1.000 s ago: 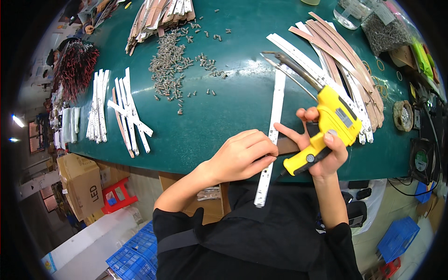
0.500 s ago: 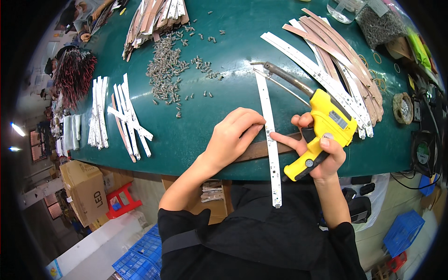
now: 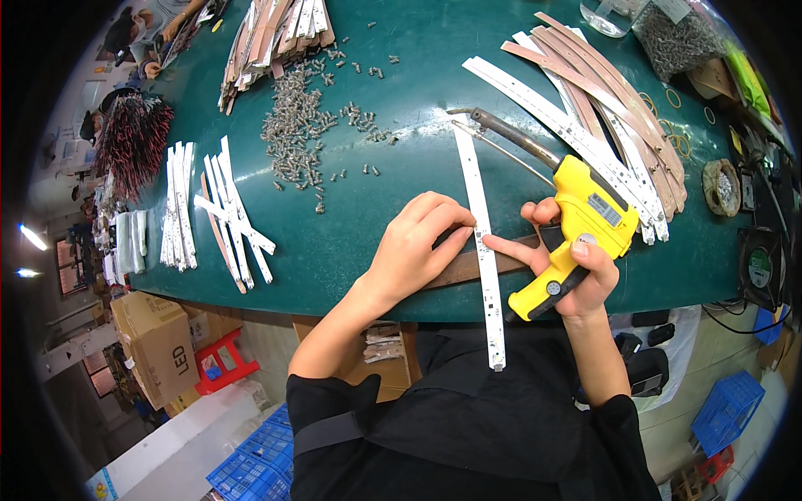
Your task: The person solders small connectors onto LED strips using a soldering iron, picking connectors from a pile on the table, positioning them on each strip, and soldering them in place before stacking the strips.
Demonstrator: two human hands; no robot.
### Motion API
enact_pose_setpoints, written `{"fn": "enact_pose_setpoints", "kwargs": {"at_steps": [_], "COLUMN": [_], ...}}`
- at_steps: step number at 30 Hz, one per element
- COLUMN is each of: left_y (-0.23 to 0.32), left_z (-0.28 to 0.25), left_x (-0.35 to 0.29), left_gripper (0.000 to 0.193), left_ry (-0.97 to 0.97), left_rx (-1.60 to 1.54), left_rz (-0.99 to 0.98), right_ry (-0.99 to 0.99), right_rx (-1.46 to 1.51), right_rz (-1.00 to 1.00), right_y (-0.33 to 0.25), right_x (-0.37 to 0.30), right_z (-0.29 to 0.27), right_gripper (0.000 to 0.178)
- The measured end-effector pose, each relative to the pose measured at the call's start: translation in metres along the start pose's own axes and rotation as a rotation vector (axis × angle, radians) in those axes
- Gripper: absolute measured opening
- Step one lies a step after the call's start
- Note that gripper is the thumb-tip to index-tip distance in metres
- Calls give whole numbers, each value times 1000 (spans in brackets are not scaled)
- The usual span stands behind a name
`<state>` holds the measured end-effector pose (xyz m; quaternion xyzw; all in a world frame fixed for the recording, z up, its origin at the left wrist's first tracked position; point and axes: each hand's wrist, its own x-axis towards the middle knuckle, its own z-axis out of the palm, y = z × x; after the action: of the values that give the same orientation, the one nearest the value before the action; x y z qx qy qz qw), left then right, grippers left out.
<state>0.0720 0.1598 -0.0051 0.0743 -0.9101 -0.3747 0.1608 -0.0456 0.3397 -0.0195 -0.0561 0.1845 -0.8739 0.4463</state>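
Note:
A long narrow white circuit-board strip [image 3: 490, 301] lies lengthwise in front of me, its near end sticking out past the table edge. Beneath it, a flat brown bar [image 3: 458, 270] runs crosswise. My left hand [image 3: 418, 246] is closed in a pinch at the strip's left edge; whatever its fingertips hold is too small to name. A yellow-and-black soldering gun [image 3: 591, 209] is gripped in my right hand [image 3: 589, 284], whose index finger reaches out to touch the strip's right edge. The gun's metal tip is over the strip's far end.
Small metal parts [image 3: 292, 125] lie heaped beyond my left hand. White and brown strips [image 3: 618, 117] fan out at right, with more strips [image 3: 236, 213] at left and another pile [image 3: 271, 37] at the far side. A bag of metal parts [image 3: 678, 42] sits far right.
The view has shifted very slightly. Both hands, the soldering gun and the strip keep practically the same positions.

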Motion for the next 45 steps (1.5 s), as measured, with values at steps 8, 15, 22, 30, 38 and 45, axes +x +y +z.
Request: {"fn": "enact_pose_setpoints", "kwargs": {"at_steps": [8, 15, 22, 30, 38, 45], "left_y": [-3, 1, -4, -8, -7, -11], "left_z": [1, -2, -5, -5, -1, 1], "left_x": [-1, 2, 5, -4, 0, -2], "left_gripper": [15, 21, 20, 21, 18, 14], "left_ry": [22, -8, -92, 31, 11, -2], "left_rx": [46, 289, 140, -91, -91, -47], "left_rz": [62, 275, 249, 57, -1, 16], "right_ry": [-1, -3, -6, 128, 169, 137], "right_rx": [3, 16, -16, -480, -764, -850], "right_rz": [9, 19, 12, -17, 192, 259], "right_y": [0, 0, -1, -41, -63, -64], "right_x": [0, 0, -3, -33, -70, -64], "right_z": [0, -1, -2, 37, 46, 51], "right_gripper": [64, 64, 63, 61, 80, 76]}}
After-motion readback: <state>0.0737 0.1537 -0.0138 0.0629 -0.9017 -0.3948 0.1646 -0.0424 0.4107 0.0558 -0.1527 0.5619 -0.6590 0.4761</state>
